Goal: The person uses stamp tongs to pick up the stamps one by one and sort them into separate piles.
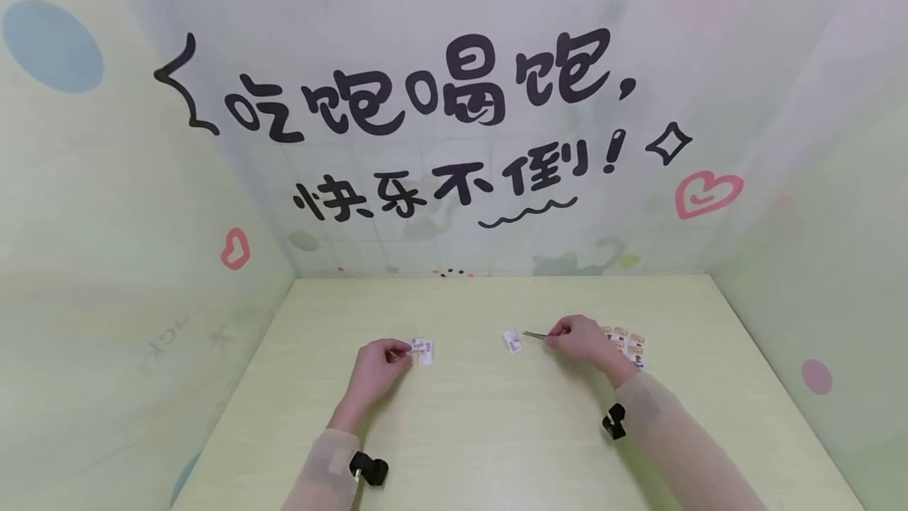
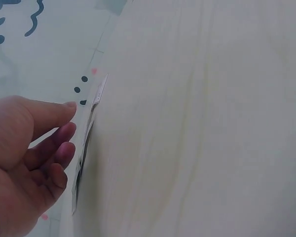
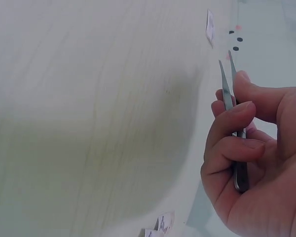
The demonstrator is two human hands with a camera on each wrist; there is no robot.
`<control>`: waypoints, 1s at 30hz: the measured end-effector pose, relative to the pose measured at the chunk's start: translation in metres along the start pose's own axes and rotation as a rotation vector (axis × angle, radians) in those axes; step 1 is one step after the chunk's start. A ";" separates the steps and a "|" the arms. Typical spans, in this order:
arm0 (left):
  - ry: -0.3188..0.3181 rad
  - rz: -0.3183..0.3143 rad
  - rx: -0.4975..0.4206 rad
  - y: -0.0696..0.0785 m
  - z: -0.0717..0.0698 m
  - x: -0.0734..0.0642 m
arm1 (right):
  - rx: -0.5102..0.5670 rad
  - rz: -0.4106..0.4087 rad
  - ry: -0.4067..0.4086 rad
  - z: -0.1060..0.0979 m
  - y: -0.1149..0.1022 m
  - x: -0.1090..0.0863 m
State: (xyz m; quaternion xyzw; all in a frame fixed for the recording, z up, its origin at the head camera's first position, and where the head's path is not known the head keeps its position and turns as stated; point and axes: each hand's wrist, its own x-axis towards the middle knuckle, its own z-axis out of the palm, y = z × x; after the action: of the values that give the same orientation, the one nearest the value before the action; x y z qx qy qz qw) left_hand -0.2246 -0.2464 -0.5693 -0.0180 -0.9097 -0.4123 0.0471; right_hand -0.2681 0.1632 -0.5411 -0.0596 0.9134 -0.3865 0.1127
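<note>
My left hand (image 1: pixel 379 369) is at small white printed paper pieces (image 1: pixel 427 353) lying on the left of the table. In the left wrist view its fingers are loosely bent, thumb apart from the others, beside the thin papers (image 2: pixel 86 148); contact cannot be made out. My right hand (image 1: pixel 582 337) grips slim metal tweezers (image 3: pixel 227 94), their tips slightly apart with nothing between them. Just left of the tips, a single white printed paper piece (image 1: pixel 511 341) lies on the table. Behind the right hand is a group of small printed pieces (image 1: pixel 636 340), partly hidden.
The pale wooden table (image 1: pixel 461 432) meets a printed back wall (image 1: pixel 426 243) with black lettering, and side walls rise at left and right. Black wrist devices (image 1: pixel 369 468) sit on both sleeves.
</note>
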 end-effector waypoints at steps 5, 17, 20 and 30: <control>0.010 0.020 0.046 0.003 0.004 0.003 | 0.030 -0.062 0.005 0.020 -0.013 0.004; -0.011 0.021 0.147 0.020 0.013 0.010 | 0.063 -0.209 -0.089 0.088 -0.067 0.016; -0.022 0.017 0.133 0.021 0.017 0.009 | 0.048 -0.217 -0.087 0.098 -0.078 0.022; -0.026 0.025 0.178 0.026 0.020 0.008 | -0.045 -0.215 -0.061 0.114 -0.103 0.039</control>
State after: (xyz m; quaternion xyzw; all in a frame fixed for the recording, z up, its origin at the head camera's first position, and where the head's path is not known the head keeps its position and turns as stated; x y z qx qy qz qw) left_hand -0.2322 -0.2140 -0.5623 -0.0303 -0.9429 -0.3291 0.0416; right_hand -0.2753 0.0056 -0.5504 -0.1713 0.9064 -0.3737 0.0968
